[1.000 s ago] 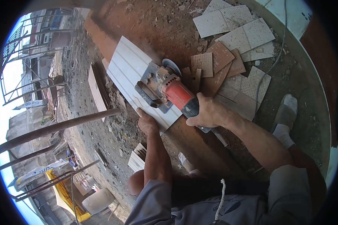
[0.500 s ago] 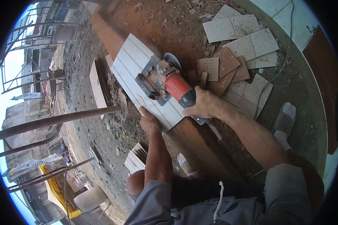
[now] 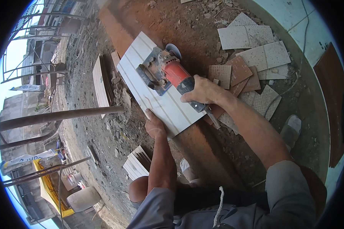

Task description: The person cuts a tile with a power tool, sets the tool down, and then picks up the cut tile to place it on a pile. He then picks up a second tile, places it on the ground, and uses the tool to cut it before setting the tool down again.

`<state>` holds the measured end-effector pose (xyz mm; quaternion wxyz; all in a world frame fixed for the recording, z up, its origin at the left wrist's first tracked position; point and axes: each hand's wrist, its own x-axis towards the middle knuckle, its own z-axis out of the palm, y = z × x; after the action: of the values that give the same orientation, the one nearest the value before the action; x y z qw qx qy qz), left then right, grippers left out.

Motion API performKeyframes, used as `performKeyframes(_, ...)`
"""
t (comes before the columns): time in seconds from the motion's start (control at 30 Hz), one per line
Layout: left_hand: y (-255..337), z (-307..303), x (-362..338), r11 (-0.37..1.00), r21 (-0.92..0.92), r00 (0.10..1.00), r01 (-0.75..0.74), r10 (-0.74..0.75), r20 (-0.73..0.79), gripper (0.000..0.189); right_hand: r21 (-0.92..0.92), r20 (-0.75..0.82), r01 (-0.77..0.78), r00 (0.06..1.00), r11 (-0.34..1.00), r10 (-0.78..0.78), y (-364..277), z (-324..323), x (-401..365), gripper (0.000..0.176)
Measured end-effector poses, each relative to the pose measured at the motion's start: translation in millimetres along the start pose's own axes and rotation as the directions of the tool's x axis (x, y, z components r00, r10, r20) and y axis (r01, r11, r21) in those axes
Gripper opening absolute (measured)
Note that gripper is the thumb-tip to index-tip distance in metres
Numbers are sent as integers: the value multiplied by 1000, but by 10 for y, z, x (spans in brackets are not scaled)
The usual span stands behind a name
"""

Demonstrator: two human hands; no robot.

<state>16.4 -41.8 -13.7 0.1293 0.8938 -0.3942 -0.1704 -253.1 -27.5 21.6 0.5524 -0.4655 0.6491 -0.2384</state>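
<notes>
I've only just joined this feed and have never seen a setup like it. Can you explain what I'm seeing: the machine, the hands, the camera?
There's no robot here: these are a person's bare hands. One camera, worn on the head, looks forward and down; its wide lens bends the edges of the view.

The right hand grips the dark end of a red grinder, which is fixed to a metal base with a round disc at one side. That base sits on a pale, striped tile. The left hand touches the tile's edge; whether its fingers curl underneath is hidden.

The tile lies across a brown ledge. Beyond it, loose tiles lie on the dirt.
</notes>
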Motion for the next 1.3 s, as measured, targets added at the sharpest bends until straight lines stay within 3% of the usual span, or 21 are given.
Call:
performKeyframes(0.23,64,-51,-43,997,-72,999,5,-2,38,94,59,65,39,997,997,-43,-313,-159,498,86)
performKeyframes(0.3,69,-50,-35,998,-54,1000,17,-16,25,92,156,59,54,996,986,-64,-426,-207,607,70)
performKeyframes(0.33,75,-53,-38,998,-60,999,24,-22,25,92,148,63,55,996,987,-65,-436,-196,734,70)
performKeyframes(0.4,76,-43,-36,999,-11,1000,30,-30,-3,90,209,94,77,991,975,-99,-468,-170,1001,45)
performKeyframes(0.5,25,-3,16,999,-49,1000,22,-22,7,90,285,93,93,988,954,-124,-565,-173,1262,30)
performKeyframes(0.87,-33,45,89,1000,-4,1000,7,-7,-5,91,237,62,146,984,960,-165,-895,-248,2044,36)
performKeyframes(1.3,20,-7,23,995,-21,995,101,-101,16,90,204,89,140,983,969,-160,-730,-202,1716,33)
